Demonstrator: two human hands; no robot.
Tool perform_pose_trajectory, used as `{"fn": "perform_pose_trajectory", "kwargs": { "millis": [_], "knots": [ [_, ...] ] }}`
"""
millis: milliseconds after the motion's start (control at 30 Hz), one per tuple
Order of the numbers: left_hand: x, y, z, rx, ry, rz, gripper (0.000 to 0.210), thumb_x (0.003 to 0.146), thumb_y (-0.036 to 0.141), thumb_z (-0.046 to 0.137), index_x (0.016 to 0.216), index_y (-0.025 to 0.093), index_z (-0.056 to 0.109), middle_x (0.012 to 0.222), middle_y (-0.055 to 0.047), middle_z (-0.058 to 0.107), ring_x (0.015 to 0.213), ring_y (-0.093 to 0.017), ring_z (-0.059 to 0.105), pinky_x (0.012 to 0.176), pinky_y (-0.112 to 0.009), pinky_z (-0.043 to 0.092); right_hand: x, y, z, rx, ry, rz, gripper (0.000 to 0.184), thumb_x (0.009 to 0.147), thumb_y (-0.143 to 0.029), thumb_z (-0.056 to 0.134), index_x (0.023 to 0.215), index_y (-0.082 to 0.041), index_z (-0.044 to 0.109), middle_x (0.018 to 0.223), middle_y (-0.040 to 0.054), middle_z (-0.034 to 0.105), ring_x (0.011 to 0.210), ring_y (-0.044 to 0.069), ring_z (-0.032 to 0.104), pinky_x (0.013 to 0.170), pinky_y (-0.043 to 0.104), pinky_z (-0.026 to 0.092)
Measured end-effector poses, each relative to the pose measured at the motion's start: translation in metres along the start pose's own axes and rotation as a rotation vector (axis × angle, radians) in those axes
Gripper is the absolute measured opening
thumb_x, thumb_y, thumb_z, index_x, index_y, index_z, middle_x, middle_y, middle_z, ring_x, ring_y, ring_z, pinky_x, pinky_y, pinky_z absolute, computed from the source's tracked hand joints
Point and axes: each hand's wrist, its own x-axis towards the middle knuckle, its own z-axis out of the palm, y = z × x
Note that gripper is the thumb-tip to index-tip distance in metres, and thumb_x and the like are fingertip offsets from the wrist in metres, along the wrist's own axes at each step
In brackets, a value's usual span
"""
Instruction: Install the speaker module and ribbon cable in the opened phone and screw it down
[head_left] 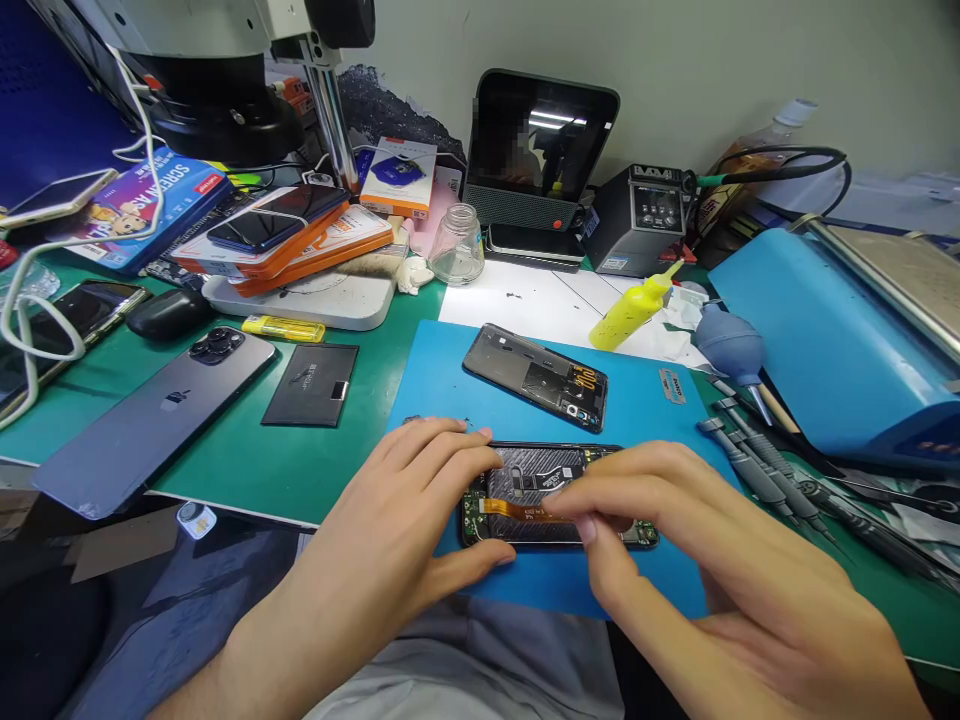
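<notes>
Phone (536, 533) lying opened up on blue mat (637, 400) at the front of green desk (346, 470), between both hands; inside the shell, dark striped panel (517, 477) with printed label, green circuit board (473, 515) at the left end, and orange ribbon cable (514, 509) running lengthwise. Left hand (412, 500) curled around that left end, gripping the phone with fingers at the far edge and thumb at the near one. Right hand (697, 540) bent over the other end, with thumb and index fingertip close together beside the ribbon cable; cannot tell whether pinching it. Just beyond, on the same mat, loose back cover (521, 368). Farther back, by white sheet (517, 300), yellow squeeze bottle (630, 313) with pointed nozzle, too opaque to show any contents, and clear glass jar (458, 250) with narrow neck. Behind blue machine (832, 340) at right, white-capped bottle (761, 138) with amber liquid inside. To the left, orange-and-white boxes (358, 240) in a stack, with dark blue phone (262, 228) on top; near them, blue box (176, 205) with printed picture, contents hidden from view.
</notes>
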Motion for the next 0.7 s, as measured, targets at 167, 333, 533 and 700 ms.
{"fn": "perform_pose_trajectory", "kwargs": {
  "millis": [167, 333, 533, 700],
  "knots": [
    [-0.001, 0.000, 0.001, -0.006, -0.002, -0.012, 0.068, 0.090, 0.039, 0.103, 0.139, 0.028, 0.058, 0.150, -0.005, 0.079, 0.144, -0.033, 0.069, 0.121, -0.053, 0.060, 0.004, 0.001, -0.004, 0.040, 0.093, -0.072, 0.021, 0.106, -0.014, 0.070, 0.111, -0.034, 0.075, 0.107, -0.0011, 0.077, 0.101, 0.016, 0.077, 0.076, 0.022, 0.061],
    [-0.004, -0.001, 0.003, -0.013, 0.020, -0.024, 0.070, 0.089, 0.042, 0.103, 0.138, 0.027, 0.056, 0.153, -0.007, 0.078, 0.148, -0.035, 0.067, 0.120, -0.055, 0.061, 0.004, 0.003, -0.003, 0.003, 0.061, 0.030, 0.017, 0.111, -0.024, 0.068, 0.113, -0.039, 0.077, 0.111, -0.0036, 0.077, 0.098, 0.014, 0.077, 0.074, 0.022, 0.060],
    [-0.010, -0.004, 0.006, 0.043, 0.066, 0.046, 0.049, 0.105, 0.060, 0.081, 0.129, 0.023, 0.058, 0.159, -0.012, 0.076, 0.157, -0.035, 0.063, 0.128, -0.056, 0.052, -0.017, 0.026, -0.012, -0.065, 0.038, 0.130, 0.011, 0.111, -0.033, 0.072, 0.119, -0.038, 0.077, 0.122, -0.0011, 0.078, 0.108, 0.018, 0.078, 0.085, 0.022, 0.065],
    [-0.013, -0.004, 0.006, 0.099, 0.043, 0.067, 0.042, 0.114, 0.063, 0.062, 0.125, 0.023, 0.062, 0.165, -0.013, 0.072, 0.164, -0.032, 0.058, 0.131, -0.052, 0.045, -0.024, 0.044, -0.018, -0.090, -0.025, 0.167, 0.011, 0.112, -0.042, 0.072, 0.120, -0.039, 0.079, 0.118, -0.0027, 0.079, 0.102, 0.014, 0.079, 0.081, 0.016, 0.065]
  ]
}}
